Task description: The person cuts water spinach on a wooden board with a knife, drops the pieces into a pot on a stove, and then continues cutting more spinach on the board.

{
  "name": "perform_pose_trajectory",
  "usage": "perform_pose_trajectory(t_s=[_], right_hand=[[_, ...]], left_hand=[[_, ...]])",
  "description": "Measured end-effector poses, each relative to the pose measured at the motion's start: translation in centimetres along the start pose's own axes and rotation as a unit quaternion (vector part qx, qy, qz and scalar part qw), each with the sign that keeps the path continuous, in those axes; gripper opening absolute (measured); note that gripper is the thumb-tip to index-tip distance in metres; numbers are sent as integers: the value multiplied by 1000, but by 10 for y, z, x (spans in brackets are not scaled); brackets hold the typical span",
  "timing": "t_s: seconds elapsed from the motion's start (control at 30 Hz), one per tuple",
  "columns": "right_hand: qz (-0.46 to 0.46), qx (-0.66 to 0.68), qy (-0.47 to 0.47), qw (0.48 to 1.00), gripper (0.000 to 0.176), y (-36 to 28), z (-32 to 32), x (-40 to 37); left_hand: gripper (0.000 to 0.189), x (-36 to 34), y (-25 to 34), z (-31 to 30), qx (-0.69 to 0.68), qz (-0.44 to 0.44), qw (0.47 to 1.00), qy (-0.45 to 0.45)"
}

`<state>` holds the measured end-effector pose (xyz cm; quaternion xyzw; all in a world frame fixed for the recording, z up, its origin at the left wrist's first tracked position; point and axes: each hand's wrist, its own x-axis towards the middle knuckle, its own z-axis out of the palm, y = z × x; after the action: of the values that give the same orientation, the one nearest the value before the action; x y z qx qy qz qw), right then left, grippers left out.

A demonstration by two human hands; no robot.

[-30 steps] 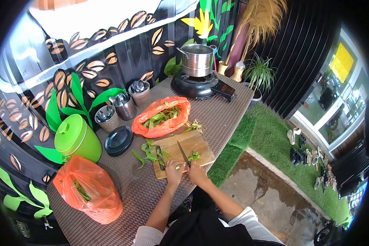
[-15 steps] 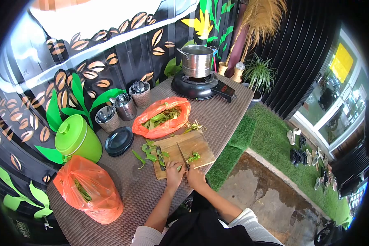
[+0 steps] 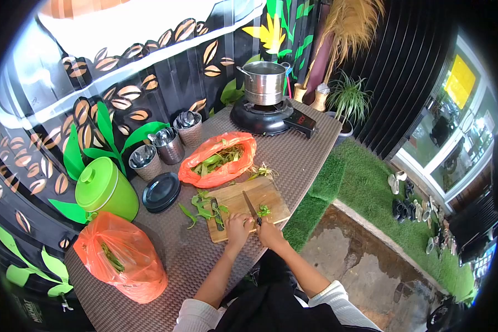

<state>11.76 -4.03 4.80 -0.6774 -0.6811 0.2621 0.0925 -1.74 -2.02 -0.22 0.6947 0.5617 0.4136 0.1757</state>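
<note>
My right hand [image 3: 270, 234] is closed around the handle of a knife [image 3: 251, 205], whose blade points away from me over the wooden cutting board [image 3: 232, 192]. Just left of it, my left hand [image 3: 238, 228] rests at the board's near edge with its fingers curled together; what they hold, if anything, is hidden. A small heap of chopped greens [image 3: 264, 211] lies to the right of the blade. Loose green leaves [image 3: 203, 206] spread over the board's left side, partly covering its dark handle slot [image 3: 218, 221] and reaching onto the table.
Beyond the board lies an open orange plastic bag [image 3: 193, 176] of leaves. Stems with roots [image 3: 262, 171] sit beside it. A second orange bag [image 3: 133, 265], a green canister [image 3: 113, 191], black plates [image 3: 161, 193], cutlery cups [image 3: 169, 148] and a pot [image 3: 264, 88] on a stove [image 3: 254, 119] stand around.
My right hand and the knife have shifted slightly to the right, bringing the blade nearer the chopped greens. My left hand has moved slightly with them, fingers still curled.
</note>
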Motion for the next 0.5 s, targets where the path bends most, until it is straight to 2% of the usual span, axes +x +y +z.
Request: perform_pose_trajectory(t_s=[0.07,0.17,0.27,0.33,0.5], right_hand=[[2,1,2,1000,40,-2,0,-5],[7,-16,17,1000,37,-7,8,-12],[51,-10,5,999,35,-13,16,-12],[25,-18,36,999,34,-11,22,-1],[-16,11,10,1000,35,3,7,19]], left_hand=[[8,-1,0,6,-11,-31,999,24],[8,-4,0,9,-15,-11,997,69],[9,-6,-4,10,-29,-41,997,54],[9,-7,-5,10,-15,-27,998,62],[10,-11,1,3,38,24,997,70]])
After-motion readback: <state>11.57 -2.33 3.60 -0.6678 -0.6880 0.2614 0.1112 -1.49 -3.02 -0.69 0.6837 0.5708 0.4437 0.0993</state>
